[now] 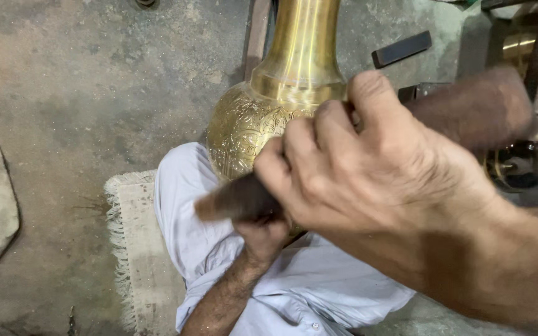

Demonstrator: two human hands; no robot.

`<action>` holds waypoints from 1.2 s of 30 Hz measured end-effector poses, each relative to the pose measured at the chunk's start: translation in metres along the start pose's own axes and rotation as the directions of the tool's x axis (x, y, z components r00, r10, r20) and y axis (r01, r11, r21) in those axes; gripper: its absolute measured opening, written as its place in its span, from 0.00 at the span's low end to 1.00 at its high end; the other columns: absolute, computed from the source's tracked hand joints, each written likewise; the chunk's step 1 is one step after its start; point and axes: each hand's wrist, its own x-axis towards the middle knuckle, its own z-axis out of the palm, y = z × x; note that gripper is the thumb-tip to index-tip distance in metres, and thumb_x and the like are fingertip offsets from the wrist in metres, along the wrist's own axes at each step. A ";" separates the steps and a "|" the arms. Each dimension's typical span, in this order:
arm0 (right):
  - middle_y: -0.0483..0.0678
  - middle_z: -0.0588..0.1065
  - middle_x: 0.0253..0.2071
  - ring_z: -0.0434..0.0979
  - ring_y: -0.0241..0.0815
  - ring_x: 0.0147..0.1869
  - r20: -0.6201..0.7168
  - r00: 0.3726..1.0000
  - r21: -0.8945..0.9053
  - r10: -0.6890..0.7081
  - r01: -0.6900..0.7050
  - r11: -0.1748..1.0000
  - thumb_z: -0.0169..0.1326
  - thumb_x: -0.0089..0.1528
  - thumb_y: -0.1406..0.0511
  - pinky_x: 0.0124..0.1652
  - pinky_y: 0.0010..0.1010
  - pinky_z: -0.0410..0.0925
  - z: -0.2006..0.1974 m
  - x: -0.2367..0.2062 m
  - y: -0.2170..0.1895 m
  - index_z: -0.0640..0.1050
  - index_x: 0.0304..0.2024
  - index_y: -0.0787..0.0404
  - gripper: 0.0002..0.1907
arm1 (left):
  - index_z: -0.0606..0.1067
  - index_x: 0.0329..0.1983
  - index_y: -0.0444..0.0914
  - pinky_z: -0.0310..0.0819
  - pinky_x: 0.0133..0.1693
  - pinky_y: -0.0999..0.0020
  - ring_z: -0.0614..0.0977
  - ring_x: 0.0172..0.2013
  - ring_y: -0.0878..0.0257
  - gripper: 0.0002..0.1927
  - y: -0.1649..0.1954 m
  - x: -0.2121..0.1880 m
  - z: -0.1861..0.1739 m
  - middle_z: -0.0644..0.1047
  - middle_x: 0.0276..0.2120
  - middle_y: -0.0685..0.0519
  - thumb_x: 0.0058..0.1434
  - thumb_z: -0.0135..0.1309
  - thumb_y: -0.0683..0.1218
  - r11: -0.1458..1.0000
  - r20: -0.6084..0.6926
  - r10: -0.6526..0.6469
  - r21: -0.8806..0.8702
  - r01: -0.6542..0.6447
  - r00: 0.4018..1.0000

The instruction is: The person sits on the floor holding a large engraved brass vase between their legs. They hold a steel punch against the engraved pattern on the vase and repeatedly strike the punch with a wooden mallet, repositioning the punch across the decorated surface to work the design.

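A brass vase (281, 93) lies across the person's lap, its round belly finely engraved, its long neck smooth and shiny. The right hand (368, 168) fingers are closed around a blurred wooden handle (238, 200); the left hand (263, 239) is mostly hidden, its grip unclear.

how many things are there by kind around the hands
brass vase: 1
wooden-handled tool, blurred, in the right hand: 1
fringed mat: 1
dark flat block on the floor: 1
hands: 2, the left hand low against the vase
total: 6
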 end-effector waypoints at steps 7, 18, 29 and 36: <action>0.48 0.72 0.22 0.76 0.43 0.27 -0.202 0.979 0.023 -0.034 0.039 0.999 0.46 0.67 0.53 0.46 0.48 0.71 -0.007 -0.011 -0.005 0.72 0.39 0.59 0.16 | 0.69 0.62 0.34 0.78 0.55 0.68 0.80 0.52 0.62 0.24 0.011 0.000 0.012 0.77 0.53 0.49 0.64 0.61 0.37 0.974 0.212 -0.162 -0.122 0.191 0.964; 0.44 0.68 0.22 0.73 0.42 0.28 -0.174 0.984 -0.117 -0.020 -0.001 0.993 0.47 0.64 0.54 0.44 0.41 0.67 -0.013 -0.024 0.002 0.73 0.38 0.59 0.15 | 0.68 0.61 0.33 0.79 0.53 0.69 0.81 0.50 0.62 0.23 0.009 -0.002 0.008 0.78 0.51 0.48 0.65 0.60 0.35 0.990 0.143 -0.109 -0.068 0.120 0.984; 0.45 0.72 0.27 0.77 0.43 0.32 -0.086 0.996 -0.011 0.028 -0.030 0.999 0.50 0.60 0.56 0.44 0.45 0.67 0.000 -0.024 0.012 0.73 0.53 0.60 0.22 | 0.68 0.60 0.33 0.79 0.51 0.70 0.82 0.47 0.62 0.22 0.005 0.010 -0.004 0.79 0.49 0.47 0.65 0.58 0.32 0.994 0.031 0.024 0.109 -0.027 0.999; 0.48 0.76 0.33 0.81 0.42 0.36 0.197 0.979 0.193 0.045 -0.084 0.978 0.48 0.66 0.57 0.40 0.41 0.70 0.016 -0.024 0.019 0.70 0.54 0.56 0.17 | 0.68 0.60 0.32 0.79 0.49 0.71 0.82 0.46 0.62 0.21 0.024 0.025 -0.006 0.79 0.47 0.47 0.65 0.57 0.31 0.940 0.112 0.203 0.257 -0.226 0.973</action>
